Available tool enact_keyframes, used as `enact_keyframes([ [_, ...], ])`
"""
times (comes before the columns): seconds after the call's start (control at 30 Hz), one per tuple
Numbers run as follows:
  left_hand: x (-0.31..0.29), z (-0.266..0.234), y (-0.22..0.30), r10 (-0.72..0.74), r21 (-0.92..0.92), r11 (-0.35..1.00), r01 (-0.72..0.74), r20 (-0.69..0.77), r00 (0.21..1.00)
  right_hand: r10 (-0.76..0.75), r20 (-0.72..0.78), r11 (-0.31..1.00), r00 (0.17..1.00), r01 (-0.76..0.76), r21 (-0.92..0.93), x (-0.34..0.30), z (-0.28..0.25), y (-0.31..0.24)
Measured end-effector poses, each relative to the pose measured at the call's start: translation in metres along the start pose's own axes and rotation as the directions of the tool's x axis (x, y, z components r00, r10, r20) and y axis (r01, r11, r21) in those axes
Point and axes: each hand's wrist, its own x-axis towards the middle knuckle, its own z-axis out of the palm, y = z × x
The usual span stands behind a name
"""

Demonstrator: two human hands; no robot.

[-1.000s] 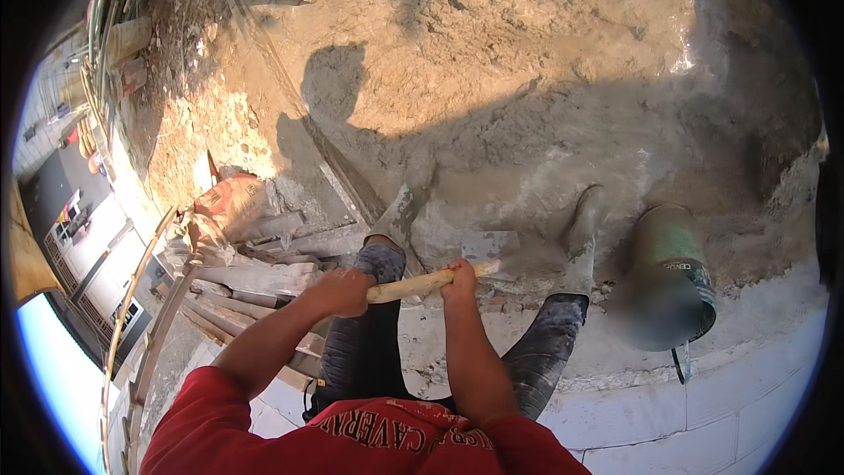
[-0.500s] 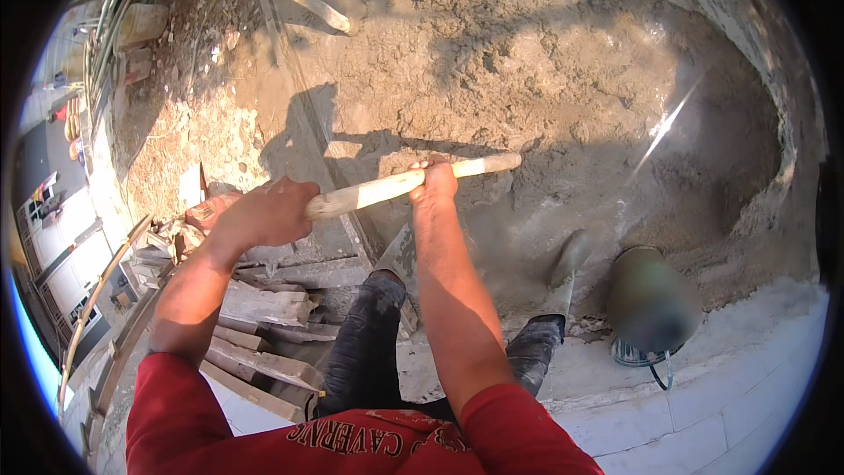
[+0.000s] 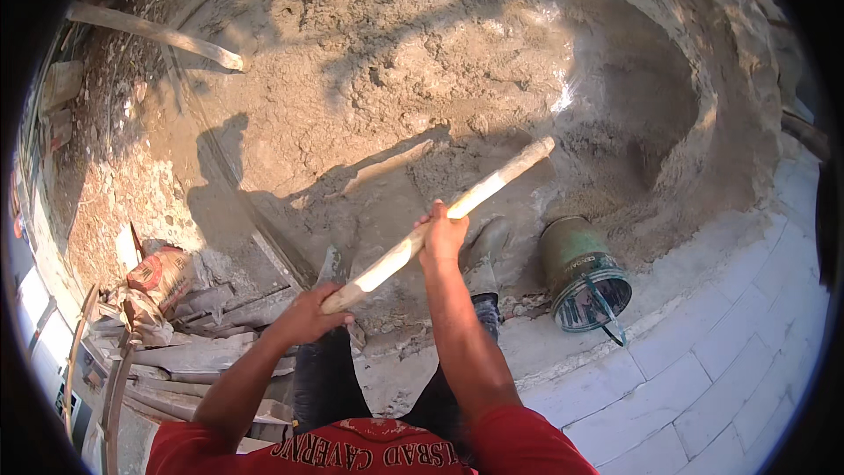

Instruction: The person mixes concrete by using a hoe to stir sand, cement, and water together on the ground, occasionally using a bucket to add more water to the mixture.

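A pale wooden handle (image 3: 387,264) slants across the middle, its upper end to the right over grey wet mortar (image 3: 387,154). Any tool head on it is not visible. My left hand (image 3: 312,312) wraps round its lower end, close above my left knee. Farther up the shaft, my right hand (image 3: 444,236) is closed round it. Both my boots stand in the wet mix below, coated with it.
On the right a green bucket (image 3: 573,251) lies with its mouth toward me, beside white blocks (image 3: 651,387). Boards (image 3: 207,356) and a torn paper bag (image 3: 158,277) lie at left. Another pole (image 3: 163,32) juts in at the upper left. A mortar rim curves along the far right.
The handle has tilted more steeply, its upper end going up and right, as my left hand came down and right. The view has shifted rightward, and the bucket is now sharp.
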Motion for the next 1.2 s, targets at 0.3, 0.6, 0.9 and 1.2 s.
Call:
enact_keyframes([
  [0.3, 0.315, 0.248, 0.156, 0.168, -0.410, 0.912, -0.009, 0.354, 0.920, -0.503, -0.240, 0.515, 0.831, 0.065, -0.855, 0.295, -0.150, -0.209],
  [0.6, 0.298, 0.151, 0.059, -0.032, -0.313, 0.945, 0.094, 0.197, 0.980, -0.243, -0.193, 0.476, 0.951, -0.056, -0.878, 0.370, -0.103, -0.021],
  [0.9, 0.103, -0.070, -0.028, -0.089, 0.233, 0.966, 0.107, -0.086, 0.992, 0.087, -0.035, 0.984, 0.996, -0.091, -0.155, 0.111, 0.111, 0.075],
  [1.2, -0.073, -0.070, -0.027, -0.300, 0.160, 0.936, 0.314, -0.106, 0.948, 0.290, 0.111, 0.949, 0.951, -0.301, 0.099, -0.098, 0.094, 0.103],
])
